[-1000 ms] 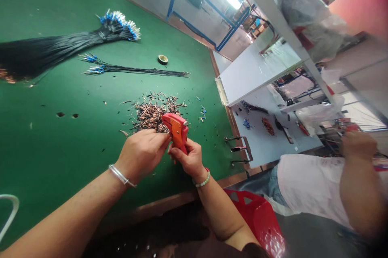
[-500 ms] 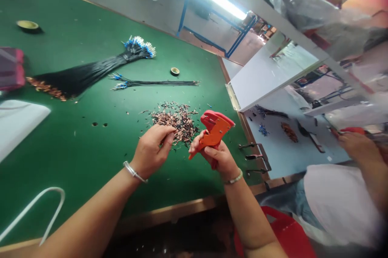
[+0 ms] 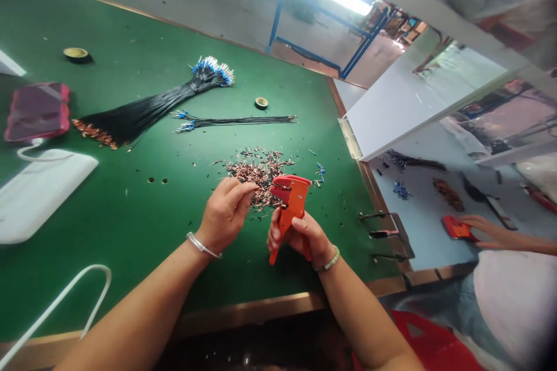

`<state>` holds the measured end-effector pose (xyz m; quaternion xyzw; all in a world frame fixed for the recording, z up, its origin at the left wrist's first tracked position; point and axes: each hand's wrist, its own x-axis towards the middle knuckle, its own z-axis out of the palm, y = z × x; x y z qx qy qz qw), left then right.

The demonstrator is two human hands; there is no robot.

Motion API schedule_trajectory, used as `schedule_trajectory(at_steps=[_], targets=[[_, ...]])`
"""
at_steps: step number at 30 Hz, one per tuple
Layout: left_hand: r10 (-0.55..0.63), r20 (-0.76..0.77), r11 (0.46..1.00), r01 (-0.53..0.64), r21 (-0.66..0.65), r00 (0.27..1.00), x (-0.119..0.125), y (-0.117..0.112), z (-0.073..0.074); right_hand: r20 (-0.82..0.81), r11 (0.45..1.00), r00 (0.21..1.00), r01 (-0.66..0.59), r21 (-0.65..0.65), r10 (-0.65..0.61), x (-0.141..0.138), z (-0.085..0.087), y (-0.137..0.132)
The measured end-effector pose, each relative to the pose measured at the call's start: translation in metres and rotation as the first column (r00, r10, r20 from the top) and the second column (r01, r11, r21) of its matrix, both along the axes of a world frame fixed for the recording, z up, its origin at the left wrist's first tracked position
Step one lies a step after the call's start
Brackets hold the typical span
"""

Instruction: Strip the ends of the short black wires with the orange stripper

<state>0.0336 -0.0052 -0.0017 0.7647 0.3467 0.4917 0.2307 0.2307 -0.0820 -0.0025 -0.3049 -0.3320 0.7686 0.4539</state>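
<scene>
My right hand (image 3: 300, 237) is shut around the handles of an orange-red hand crimping tool (image 3: 293, 205), with its jaw end up by the pile. My left hand (image 3: 226, 214) has its fingertips pinched together close to the tool's jaw. Whatever they hold is too small to make out. Just beyond both hands lies a loose pile of copper-coloured wire ends (image 3: 256, 173) on the green table mat (image 3: 130, 231). Farther back lie a large bundle of black wires with blue terminals (image 3: 152, 107) and a thinner bundle (image 3: 230, 122).
A tape roll (image 3: 261, 103) and a second roll (image 3: 76, 53) sit on the mat, with a pink pouch (image 3: 37, 111), a white pad (image 3: 39, 191) and a white cable (image 3: 56, 301) at left. To the right, a co-worker's hand (image 3: 491, 231) is near a red tool (image 3: 456, 227).
The crimping tool has turned more upright and moved closer to my left hand. The view has shifted, bringing the pouch and pad further in. The co-worker's hand now reaches the red tool.
</scene>
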Motion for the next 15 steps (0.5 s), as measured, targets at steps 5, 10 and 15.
schedule_trajectory(at_steps=[5,10,15], targets=[[-0.049,0.022,0.994,0.051,-0.097,0.999,-0.0001,-0.0023,0.0001,-0.013,0.998,1.000,0.021,-0.060,-0.022,0.0012,-0.0008,0.0013],[-0.056,0.056,0.987,0.064,-0.148,0.997,-0.0031,-0.0022,0.0014,-0.027,0.997,0.999,-0.035,-0.067,0.034,0.0051,-0.0045,0.0019],[-0.080,0.029,0.989,0.083,-0.120,0.996,-0.0049,-0.0007,0.0002,-0.013,0.997,0.997,-0.071,-0.039,0.070,0.0069,-0.0027,0.0024]])
